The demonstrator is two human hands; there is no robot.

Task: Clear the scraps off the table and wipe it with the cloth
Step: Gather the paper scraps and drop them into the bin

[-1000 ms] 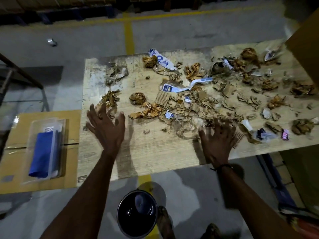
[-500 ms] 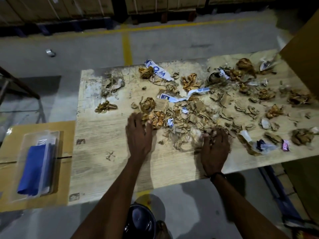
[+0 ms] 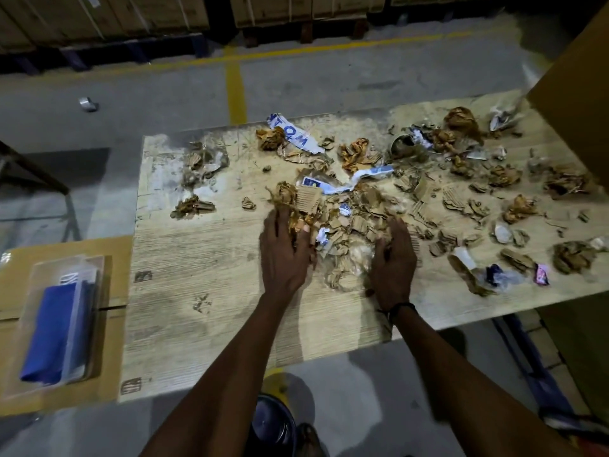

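Note:
Torn cardboard, crumpled brown paper and tape strips litter the wooden table (image 3: pixel 204 265), thickest in a central scrap pile (image 3: pixel 349 222). My left hand (image 3: pixel 285 255) presses against the pile's left side, fingers fairly straight and the thumb among the scraps. My right hand (image 3: pixel 393 262) rests against the pile's right side, its fingertips sunk into the cardboard bits. The two hands flank the heap. A folded blue cloth (image 3: pixel 49 331) lies in a clear plastic container (image 3: pixel 89 291) to the left of the table.
The container sits on a flat cardboard box (image 3: pixel 112 249) beside the table. A dark round bin (image 3: pixel 273 423) stands on the floor below the near table edge. A large cardboard box (image 3: pixel 576 77) rises at the right. More scraps (image 3: pixel 570 255) spread to the right edge.
My left hand slid right across the table to the pile's left side, sweeping some scraps along. My right hand closed in against the pile's right side.

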